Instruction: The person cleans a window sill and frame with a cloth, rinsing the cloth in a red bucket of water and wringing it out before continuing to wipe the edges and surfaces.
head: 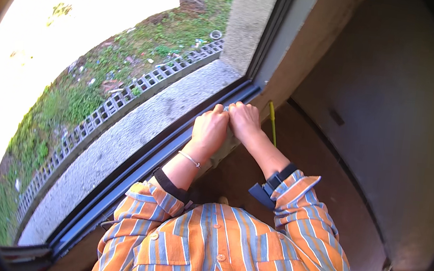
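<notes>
Both my hands meet over the metal window frame's bottom track (179, 139), near its right corner. My left hand (210, 129) is closed in a fist, knuckles up, with a bracelet at the wrist. Against it, my right hand (244, 118) is closed too, with a dark strap around the forearm. A small greyish thing (226, 108) shows between the fingers of both hands; its kind cannot be told. The palms and whatever else lies under the fingers are hidden. Just right of my right hand, a yellow-green stick or handle (272, 117) stands by the wall.
Outside the window lie a rough concrete ledge (120, 145), a row of hollow blocks (121, 101) and grass with litter (87, 90). The window's side frame (273, 34) rises beyond my hands. A large dark panel (384, 93) is at the right, above a brown floor (310, 153).
</notes>
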A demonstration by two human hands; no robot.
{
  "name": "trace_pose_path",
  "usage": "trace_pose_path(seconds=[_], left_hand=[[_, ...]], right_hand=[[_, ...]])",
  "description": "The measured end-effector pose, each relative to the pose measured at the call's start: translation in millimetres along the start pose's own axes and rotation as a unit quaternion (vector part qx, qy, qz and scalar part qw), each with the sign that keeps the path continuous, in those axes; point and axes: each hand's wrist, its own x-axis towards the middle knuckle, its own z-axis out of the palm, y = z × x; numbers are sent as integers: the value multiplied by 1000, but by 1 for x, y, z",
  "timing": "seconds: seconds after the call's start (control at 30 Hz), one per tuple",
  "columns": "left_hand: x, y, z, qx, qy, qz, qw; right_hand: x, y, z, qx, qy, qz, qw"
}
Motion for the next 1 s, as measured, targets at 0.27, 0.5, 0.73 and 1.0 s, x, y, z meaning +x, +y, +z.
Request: trace_pose_path(seconds=[0.27,0.5,0.73,1.0], left_hand=[[-68,-5,-66,22,-32,-65,997],[-134,-16,-124,54,-55,-128,989],[-209,-19,-186,76,-53,-211,973],[-283,-20,-230,86,43,-301,949]], right_hand=[[-28,-67,-3,54,6,-67,996],[-55,-141,-22,65,-84,-129,986],[-84,-223,-33,87,-83,-264,957],[-99,-298,-33,193,-104,-419,881]])
